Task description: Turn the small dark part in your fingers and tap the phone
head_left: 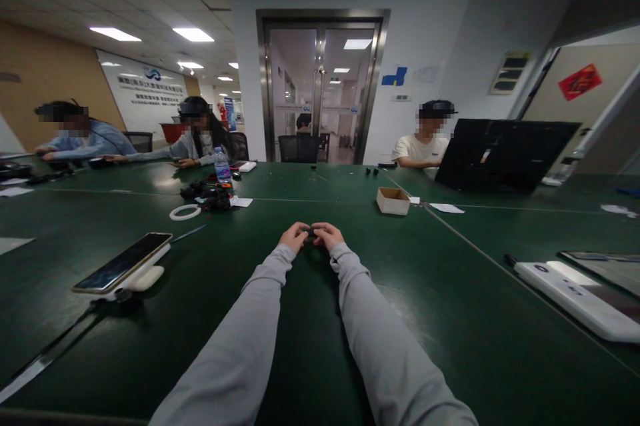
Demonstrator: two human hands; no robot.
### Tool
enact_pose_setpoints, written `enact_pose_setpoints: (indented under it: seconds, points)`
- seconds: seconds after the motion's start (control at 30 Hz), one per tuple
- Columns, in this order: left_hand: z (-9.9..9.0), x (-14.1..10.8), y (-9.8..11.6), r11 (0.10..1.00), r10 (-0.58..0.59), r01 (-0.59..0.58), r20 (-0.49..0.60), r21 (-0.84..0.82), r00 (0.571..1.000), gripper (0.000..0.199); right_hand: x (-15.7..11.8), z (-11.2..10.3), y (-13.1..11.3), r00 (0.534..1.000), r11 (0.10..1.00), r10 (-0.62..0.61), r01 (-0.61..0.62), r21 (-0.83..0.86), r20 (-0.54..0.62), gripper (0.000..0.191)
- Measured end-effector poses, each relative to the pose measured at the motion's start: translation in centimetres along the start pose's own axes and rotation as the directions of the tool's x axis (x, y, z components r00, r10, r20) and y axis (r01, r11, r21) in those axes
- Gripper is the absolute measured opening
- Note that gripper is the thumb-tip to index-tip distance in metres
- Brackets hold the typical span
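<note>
Both my arms, in grey sleeves, reach forward over the green table (320, 319). Between my hands is a small dark object (311, 233), too small to make out its kind. My left hand (294, 237) has its fingers closed on the object's left side. From the other side my right hand (328, 237) pinches it too, with fingertips almost meeting those of the left. The fingers cover most of the object, which is just above or on the tabletop; I cannot tell which.
Ahead to the right stands an open cardboard box (393, 202). A phone (124, 263) on a white stand, a white tape ring (185, 213), black gear (213, 196) and a water bottle (222, 166) are leftward. A white device (575, 299) and monitor (505, 155) are rightward. Several people sit across.
</note>
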State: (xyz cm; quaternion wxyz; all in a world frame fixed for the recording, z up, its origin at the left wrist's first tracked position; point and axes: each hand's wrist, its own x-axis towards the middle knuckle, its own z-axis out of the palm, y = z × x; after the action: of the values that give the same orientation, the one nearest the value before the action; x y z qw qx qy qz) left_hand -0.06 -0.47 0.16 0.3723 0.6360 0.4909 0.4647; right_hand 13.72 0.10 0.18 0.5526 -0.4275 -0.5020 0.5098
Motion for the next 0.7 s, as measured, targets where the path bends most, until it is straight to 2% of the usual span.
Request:
enact_pose_setpoints:
  seconds: [0.37,0.7]
  points:
    - [0.06,0.30,-0.43,0.999,0.013,-0.012,0.010,-0.041,1.000,0.022,0.02,0.01,0.02,1.000,1.000,0.011,-0.011,0.006,-0.007,0.018]
    - [0.08,0.13,-0.37,0.997,0.026,-0.025,-0.011,0.067,1.000,0.031,-0.14,0.10,-0.26,1.000,1.000,0.017,-0.017,0.013,-0.003,0.017]
